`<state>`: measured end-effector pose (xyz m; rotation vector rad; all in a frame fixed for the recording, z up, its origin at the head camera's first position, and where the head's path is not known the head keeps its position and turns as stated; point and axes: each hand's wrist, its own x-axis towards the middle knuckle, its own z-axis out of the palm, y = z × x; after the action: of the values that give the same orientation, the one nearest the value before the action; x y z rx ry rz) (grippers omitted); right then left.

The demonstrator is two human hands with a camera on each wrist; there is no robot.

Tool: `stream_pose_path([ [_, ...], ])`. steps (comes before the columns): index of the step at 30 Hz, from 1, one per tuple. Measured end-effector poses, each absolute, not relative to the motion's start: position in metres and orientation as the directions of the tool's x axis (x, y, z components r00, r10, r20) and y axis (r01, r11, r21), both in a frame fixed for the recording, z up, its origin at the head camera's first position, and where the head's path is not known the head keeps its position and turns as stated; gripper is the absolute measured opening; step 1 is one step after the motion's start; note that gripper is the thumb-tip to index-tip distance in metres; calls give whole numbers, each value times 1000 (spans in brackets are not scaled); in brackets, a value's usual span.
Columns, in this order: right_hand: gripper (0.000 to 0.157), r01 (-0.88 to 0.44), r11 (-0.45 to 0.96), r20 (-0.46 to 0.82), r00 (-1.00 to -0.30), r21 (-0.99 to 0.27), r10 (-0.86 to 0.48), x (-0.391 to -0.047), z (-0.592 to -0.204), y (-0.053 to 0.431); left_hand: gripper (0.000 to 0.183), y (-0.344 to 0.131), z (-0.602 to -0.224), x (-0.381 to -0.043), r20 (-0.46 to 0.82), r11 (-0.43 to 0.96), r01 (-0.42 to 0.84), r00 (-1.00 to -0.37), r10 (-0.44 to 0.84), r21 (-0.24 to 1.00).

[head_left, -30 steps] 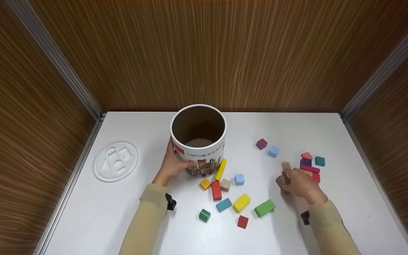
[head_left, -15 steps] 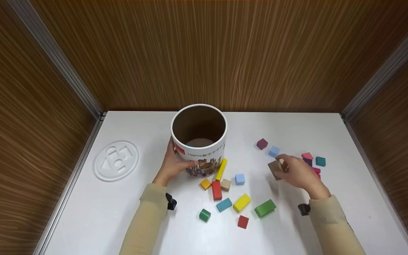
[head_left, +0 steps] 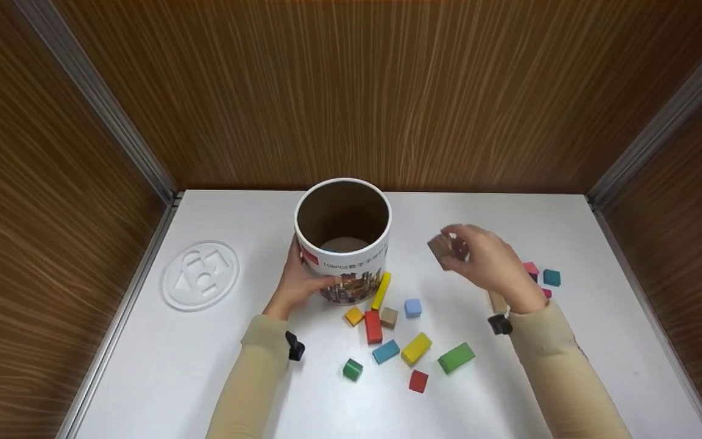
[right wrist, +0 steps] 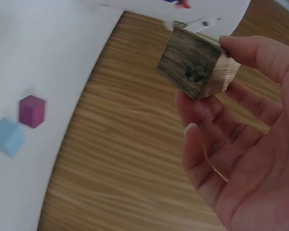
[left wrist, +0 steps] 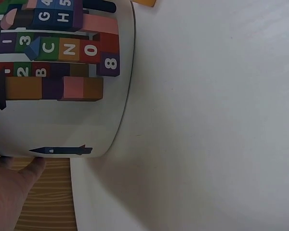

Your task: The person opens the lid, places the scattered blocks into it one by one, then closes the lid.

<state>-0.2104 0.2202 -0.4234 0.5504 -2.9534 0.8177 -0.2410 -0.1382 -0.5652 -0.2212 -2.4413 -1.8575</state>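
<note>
A tall white cylindrical canister (head_left: 351, 268), printed with pictures of blocks, stands upright at the middle of the table. My left hand (head_left: 295, 285) grips its left side, thumb across the front and fingers behind. Its mouth faces up, and something pale shows at the bottom. My right hand (head_left: 492, 263) pinches a plain wooden block (right wrist: 195, 65) between thumb and fingers, raised above the table to the right of the canister. In the right wrist view, a purple cube (right wrist: 32, 111) and a light blue cube (right wrist: 8, 137) lie on the table; the right hand mostly covers them in the head view.
Several coloured blocks lie before the canister, among them a red block (head_left: 373, 327), a yellow block (head_left: 417, 349) and a green block (head_left: 456, 358). A teal cube (head_left: 551, 277) lies far right. A white shape plate (head_left: 200, 275) rests at left. Wood-grain walls (head_left: 351, 91) enclose the table.
My right hand has lifted the wooden block and carried it left and away from me, toward the canister. The left hand keeps its grip on the canister in place.
</note>
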Motion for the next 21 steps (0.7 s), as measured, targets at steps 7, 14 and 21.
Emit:
stream_pose_path([
  [7,48,-442,760,213,-897,-477,-388,-221,-392,192,139,-139,-567,-242,153,270,171,-984,87,948],
  [14,47,-582,694,368,-811,-424,-455,-228,-373,164,131,-138,-568,-243,182,220,200,-978,98,955],
  [21,44,-626,639,417,-777,-446,-471,-238,-369,134,135,-137,-567,-243,171,227,187,-981,90,956],
])
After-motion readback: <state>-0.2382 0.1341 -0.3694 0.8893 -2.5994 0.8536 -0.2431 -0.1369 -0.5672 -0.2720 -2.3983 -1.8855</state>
